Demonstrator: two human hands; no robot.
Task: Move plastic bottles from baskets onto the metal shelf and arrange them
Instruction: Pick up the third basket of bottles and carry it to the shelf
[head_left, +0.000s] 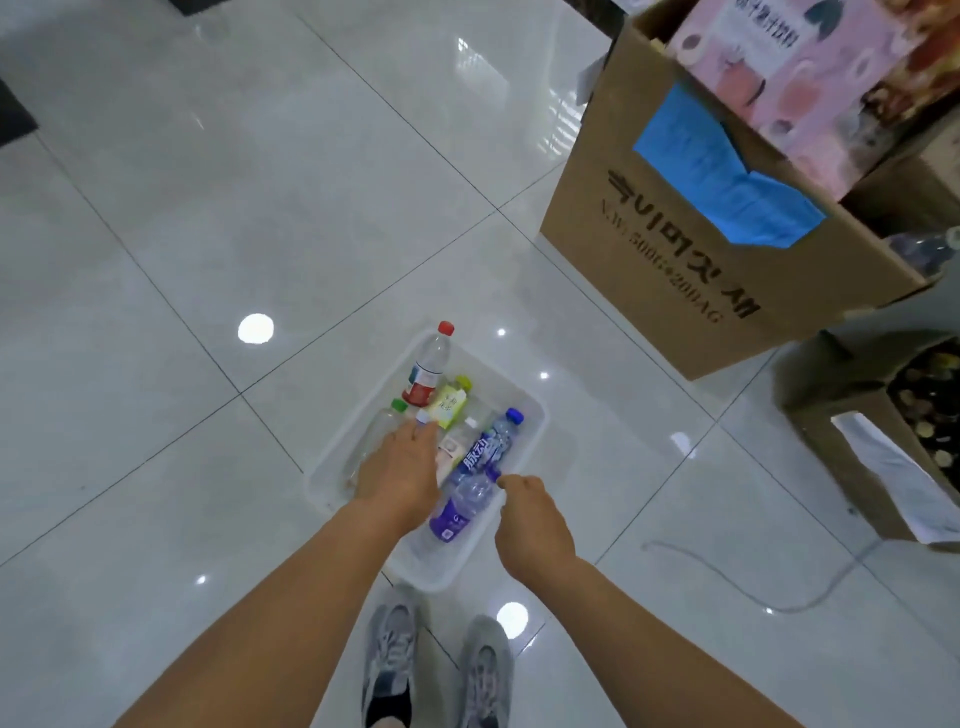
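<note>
A white plastic basket (530, 410) stands on the tiled floor just ahead of my feet. Several plastic bottles lie in it: a red-capped one (428, 369), a yellow-labelled one with a lime cap (451, 402), a clear green-capped one (382, 423), a white-labelled one (457, 441) and a blue-labelled one with a blue cap (475, 478). My left hand (400, 473) reaches down over the bottles at the basket's left side, its fingers hiding what they touch. My right hand (530, 525) hovers at the basket's right rim, fingers curled, beside the blue bottle. No metal shelf is in view.
A tall open cardboard box (691, 270) with a blue sheet and pink packs stands at the right. A lower box (883, 441) with white paper sits further right. A thin cable (727, 577) lies on the floor. My two grey shoes (389, 660) are below the basket.
</note>
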